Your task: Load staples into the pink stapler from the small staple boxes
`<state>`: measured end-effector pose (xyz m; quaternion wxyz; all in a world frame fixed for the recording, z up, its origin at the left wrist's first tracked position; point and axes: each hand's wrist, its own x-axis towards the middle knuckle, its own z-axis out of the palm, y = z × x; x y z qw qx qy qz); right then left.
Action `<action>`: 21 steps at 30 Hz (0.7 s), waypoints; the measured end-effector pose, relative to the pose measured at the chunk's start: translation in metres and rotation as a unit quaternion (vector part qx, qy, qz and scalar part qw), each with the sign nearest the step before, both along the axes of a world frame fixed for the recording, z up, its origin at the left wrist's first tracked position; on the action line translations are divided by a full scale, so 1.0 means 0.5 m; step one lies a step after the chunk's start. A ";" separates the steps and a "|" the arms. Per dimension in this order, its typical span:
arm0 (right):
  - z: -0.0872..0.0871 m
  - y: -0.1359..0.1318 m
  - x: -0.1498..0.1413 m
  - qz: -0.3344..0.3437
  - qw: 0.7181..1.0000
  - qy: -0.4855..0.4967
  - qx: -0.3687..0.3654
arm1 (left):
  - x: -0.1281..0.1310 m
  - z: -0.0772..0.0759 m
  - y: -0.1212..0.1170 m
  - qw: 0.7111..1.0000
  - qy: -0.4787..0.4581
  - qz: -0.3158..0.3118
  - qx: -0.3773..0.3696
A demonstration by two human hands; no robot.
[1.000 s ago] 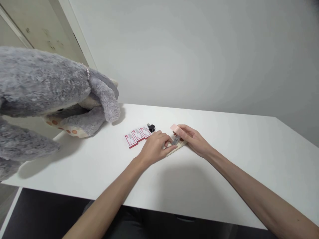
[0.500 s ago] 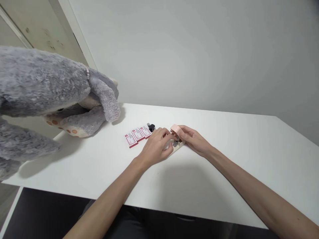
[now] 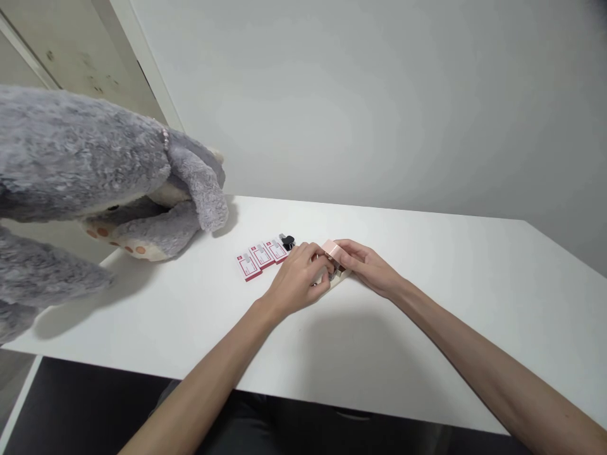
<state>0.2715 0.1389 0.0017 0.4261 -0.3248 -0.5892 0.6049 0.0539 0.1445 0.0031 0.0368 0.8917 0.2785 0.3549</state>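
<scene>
A small device with a pink top (image 3: 332, 249), a cream base (image 3: 336, 282) and some shiny metal parts lies on the white table between my hands; its exact kind is hard to tell. My right hand (image 3: 363, 262) is closed on the pink top, thumb in front and fingers behind. My left hand (image 3: 303, 275) curls over the left end of the base, thumb and fingertips bent round it and hiding much of it. Just left of that hand lie flat red-and-white boxes (image 3: 249, 266) in a slanted row, with a black clip-like thing (image 3: 288, 241) beside them.
A large grey plush toy (image 3: 85, 158) takes up the left side, its limbs reaching onto the table (image 3: 450, 303). Behind the table stands a pale wall (image 3: 355, 107). The table's front edge runs below my forearms.
The pink top has tipped slightly left and down toward my left fingers, with my right hand still on it. My left hand has barely moved.
</scene>
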 end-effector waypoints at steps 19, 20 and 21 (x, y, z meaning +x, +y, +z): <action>0.001 0.000 0.002 -0.009 1.000 -0.016 -0.002 | -0.001 0.009 -0.005 0.993 -0.087 0.006 -0.082; 0.002 0.000 0.002 -0.007 1.000 -0.016 -0.002 | -0.001 0.009 -0.005 0.992 -0.088 0.007 -0.086; 0.003 -0.001 0.001 -0.005 1.000 -0.016 -0.003 | -0.001 0.009 -0.005 0.992 -0.089 0.007 -0.088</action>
